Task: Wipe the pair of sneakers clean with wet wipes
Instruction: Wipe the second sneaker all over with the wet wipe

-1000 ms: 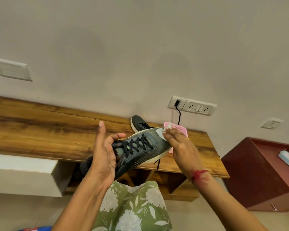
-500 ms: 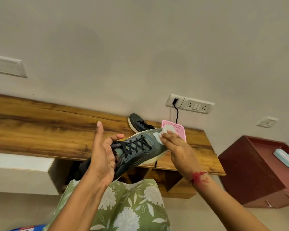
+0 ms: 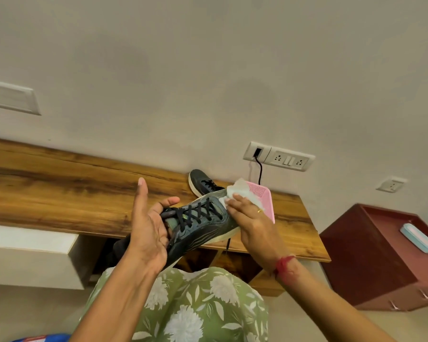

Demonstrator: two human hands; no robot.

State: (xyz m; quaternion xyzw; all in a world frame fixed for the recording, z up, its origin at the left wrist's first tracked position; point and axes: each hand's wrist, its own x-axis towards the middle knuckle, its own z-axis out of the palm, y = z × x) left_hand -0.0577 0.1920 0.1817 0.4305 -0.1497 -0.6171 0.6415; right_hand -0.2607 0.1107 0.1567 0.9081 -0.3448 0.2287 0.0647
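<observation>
A dark grey sneaker with black laces and a pale sole is held up over my lap, toe pointing to the upper right. My left hand holds it at the collar, thumb hooked over the tongue, index finger sticking straight up. My right hand presses a white wet wipe against the toe end of the shoe. The second sneaker lies on the wooden shelf behind, mostly hidden by the held shoe.
A pink perforated box sits on the shelf behind my right hand. A black cable hangs from the wall socket. A dark red cabinet with a light blue case stands at the right. My green floral clothing fills the bottom.
My right hand has slid the wipe up along the toe of the sneaker, and more of the wipe now shows above my fingers. My left hand keeps the same hold.
</observation>
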